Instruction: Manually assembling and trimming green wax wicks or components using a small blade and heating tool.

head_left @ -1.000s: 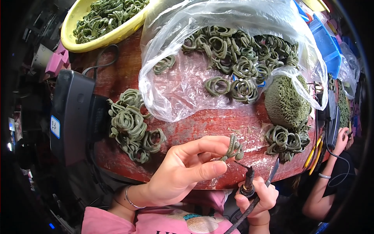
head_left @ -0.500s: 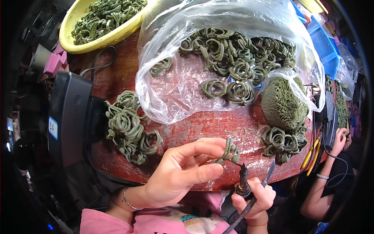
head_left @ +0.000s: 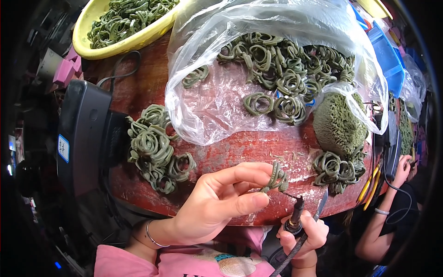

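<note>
My left hand [head_left: 226, 198] pinches a small green ring [head_left: 277, 179] with beaded, knobbly detail between thumb and fingers, above the near edge of the table. Close by on the right, my right hand [head_left: 307, 237] grips a dark soldering-iron-like pen [head_left: 295, 216], whose thin wire tip points at the ring's lower side. A slim knife [head_left: 322, 204] with a dark textured handle is tucked in the same hand, blade upward. Whether the wire tip touches the ring is hard to tell.
A red worn table [head_left: 230, 157] bears piles of green rings [head_left: 154, 147] and a clear plastic bag [head_left: 198, 129] with more. A green textured lump [head_left: 340, 122] stands right, a black device [head_left: 83, 134] left, a yellow basket [head_left: 85, 44] far left. Another person's arm [head_left: 383, 203] is at right.
My right hand has drawn the pen slightly right and down, so its wire tip shows more. The ring stays in my left hand, and the whole view has shifted slightly.
</note>
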### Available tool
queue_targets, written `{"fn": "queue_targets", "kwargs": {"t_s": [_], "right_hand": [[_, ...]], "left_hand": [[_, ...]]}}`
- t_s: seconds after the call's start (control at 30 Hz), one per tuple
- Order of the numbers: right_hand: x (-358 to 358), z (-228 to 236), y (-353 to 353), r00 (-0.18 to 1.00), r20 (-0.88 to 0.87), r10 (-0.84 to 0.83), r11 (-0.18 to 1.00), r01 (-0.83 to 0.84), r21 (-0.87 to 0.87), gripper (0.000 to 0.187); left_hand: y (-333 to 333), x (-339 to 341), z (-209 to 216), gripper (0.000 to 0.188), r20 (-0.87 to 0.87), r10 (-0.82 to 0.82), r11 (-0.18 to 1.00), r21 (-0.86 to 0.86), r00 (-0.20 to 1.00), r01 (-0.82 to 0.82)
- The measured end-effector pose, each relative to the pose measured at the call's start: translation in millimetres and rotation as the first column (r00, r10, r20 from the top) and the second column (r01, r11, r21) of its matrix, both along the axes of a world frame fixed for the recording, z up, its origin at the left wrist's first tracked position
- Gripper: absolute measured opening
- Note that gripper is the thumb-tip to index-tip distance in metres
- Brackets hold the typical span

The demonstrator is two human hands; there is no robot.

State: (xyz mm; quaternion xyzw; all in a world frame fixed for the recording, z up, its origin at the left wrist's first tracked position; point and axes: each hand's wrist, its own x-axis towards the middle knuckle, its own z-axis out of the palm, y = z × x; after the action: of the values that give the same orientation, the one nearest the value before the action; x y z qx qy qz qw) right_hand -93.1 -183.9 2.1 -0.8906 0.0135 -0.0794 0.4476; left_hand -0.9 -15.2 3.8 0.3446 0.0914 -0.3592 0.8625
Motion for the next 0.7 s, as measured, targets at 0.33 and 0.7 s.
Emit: {"fn": "queue_targets", "kwargs": {"t_s": [0.33, 0.7], "right_hand": [[-2.3, -0.9, 5.7, 0.996, 0.063, -0.064, 0.993, 0.07, -0.099, 0.044], [0.2, 2.0, 4.1, 0.997, 0.02, -0.07, 0.992, 0.071, -0.101, 0.043]], "left_hand": [[-0.6, 0.4, 1.8, 0.023, 0.035, -0.042, 0.999, 0.02, 0.998, 0.041], [-1.4, -0.4, 1.8, 0.022, 0.014, -0.024, 1.0, 0.006, 1.0, 0.024]]}}
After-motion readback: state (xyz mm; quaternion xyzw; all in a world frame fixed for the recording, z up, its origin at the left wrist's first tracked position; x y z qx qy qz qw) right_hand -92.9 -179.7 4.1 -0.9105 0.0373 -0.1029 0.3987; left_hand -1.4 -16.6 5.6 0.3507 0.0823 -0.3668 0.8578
